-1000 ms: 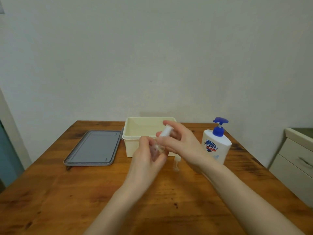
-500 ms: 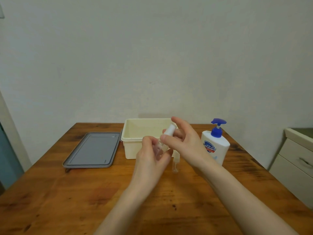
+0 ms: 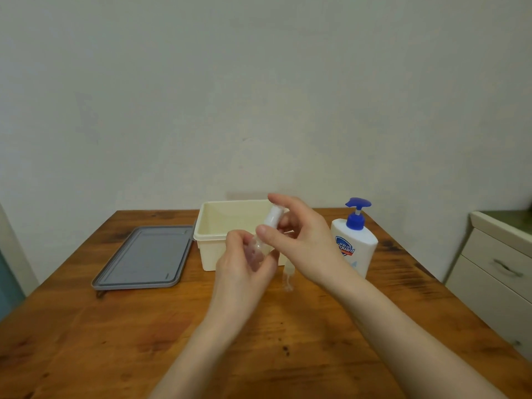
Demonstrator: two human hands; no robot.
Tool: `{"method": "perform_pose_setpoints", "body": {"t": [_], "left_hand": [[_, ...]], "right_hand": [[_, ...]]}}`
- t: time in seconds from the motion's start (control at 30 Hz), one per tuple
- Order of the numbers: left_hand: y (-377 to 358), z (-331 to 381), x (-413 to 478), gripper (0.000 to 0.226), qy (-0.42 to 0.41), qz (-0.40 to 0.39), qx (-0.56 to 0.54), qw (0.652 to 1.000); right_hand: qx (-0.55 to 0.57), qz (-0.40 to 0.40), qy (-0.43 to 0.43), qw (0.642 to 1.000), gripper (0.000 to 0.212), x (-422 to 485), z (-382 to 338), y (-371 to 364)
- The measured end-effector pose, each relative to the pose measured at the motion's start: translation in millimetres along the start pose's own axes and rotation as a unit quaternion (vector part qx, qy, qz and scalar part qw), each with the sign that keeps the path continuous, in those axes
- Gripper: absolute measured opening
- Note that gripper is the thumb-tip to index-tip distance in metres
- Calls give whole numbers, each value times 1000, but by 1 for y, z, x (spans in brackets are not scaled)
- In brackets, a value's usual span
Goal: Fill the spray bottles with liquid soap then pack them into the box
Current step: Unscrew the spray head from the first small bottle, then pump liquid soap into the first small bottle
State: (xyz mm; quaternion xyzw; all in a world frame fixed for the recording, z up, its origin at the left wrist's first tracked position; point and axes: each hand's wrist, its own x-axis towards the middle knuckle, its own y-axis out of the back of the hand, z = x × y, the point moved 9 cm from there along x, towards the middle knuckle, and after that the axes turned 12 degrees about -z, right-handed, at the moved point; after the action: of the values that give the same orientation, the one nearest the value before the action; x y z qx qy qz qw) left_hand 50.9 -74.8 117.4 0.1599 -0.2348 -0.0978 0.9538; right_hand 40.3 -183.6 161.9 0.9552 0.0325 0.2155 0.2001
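Pale wall is seen behind a wooden tabletop (image 3: 144,341). Above its middle, a small clear spray bottle (image 3: 254,250) is gripped by the left hand (image 3: 244,272), and its white top (image 3: 273,217) is pinched by the right hand (image 3: 305,246). Near the far edge, a cream box (image 3: 230,218) is flanked by a grey lid (image 3: 146,254) and a soap bottle (image 3: 355,246).

Left hand: our left hand (image 3: 244,266) grips the clear spray bottle (image 3: 254,250), tilted, above the table (image 3: 115,341).
Right hand: our right hand (image 3: 305,243) pinches its white top (image 3: 272,217).
Box: we see the cream box (image 3: 224,226) open behind both hands.
Lid: the grey lid (image 3: 146,254) lies flat, left of it.
Soap bottle: the soap bottle (image 3: 355,249) stands upright on the right.
Second bottle: a small clear bottle (image 3: 288,276) stands below our right hand, blurred.
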Motion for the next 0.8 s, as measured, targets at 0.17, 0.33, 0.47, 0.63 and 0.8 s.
{"method": "perform_pose_setpoints", "body": {"t": [0.17, 0.33, 0.47, 0.63, 0.8], "left_hand": [[11, -15, -4, 26, 21, 22, 47, 998], [29, -27, -4, 28, 39, 59, 64, 995], [35, -30, -2, 31, 47, 72, 58, 995], [34, -32, -7, 31, 51, 82, 62, 993], [32, -36, -10, 30, 59, 82, 81, 992]], "right_hand": [[72, 99, 36, 992, 35, 4, -23, 54], [30, 100, -20, 994, 46, 6, -7, 80], [-108, -28, -150, 982, 54, 1, 48, 41], [-286, -191, -229, 911, 45, -20, 123, -23], [-360, -235, -265, 863, 23, -28, 161, -51]]}}
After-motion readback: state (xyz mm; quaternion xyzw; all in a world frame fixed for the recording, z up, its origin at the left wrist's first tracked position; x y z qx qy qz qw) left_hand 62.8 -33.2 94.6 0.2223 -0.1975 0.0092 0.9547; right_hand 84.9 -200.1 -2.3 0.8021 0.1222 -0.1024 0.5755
